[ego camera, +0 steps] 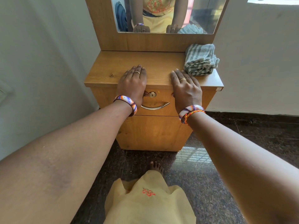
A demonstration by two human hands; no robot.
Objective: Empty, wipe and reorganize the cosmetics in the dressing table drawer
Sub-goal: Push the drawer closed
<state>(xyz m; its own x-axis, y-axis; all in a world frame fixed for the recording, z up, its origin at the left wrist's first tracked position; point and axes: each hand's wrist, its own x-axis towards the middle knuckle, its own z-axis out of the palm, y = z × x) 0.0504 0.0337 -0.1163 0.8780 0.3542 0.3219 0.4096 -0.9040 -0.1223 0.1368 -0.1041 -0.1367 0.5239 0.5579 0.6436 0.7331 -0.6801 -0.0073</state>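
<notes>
Both hands flat on tabletop (113,65) edge, left hand (131,82) and right hand (186,88), grip apart, holding nothing. Drawer (155,101) below is closed; folded cloth (200,59) staged for wiping.

Both hands, left hand (132,81) and right hand (186,88), rest flat on the tabletop (158,65) above the closed drawer (155,101); a folded cloth (200,59) lies just beside the right hand.

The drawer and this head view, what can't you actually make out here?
- Drawer contents: it is shut, so its front hides any cosmetics.
- Handle's left end: behind the left hand.
- Mirror: cut off by the top edge.
- Folded cloth: lower folds hidden by upper ones.
</notes>
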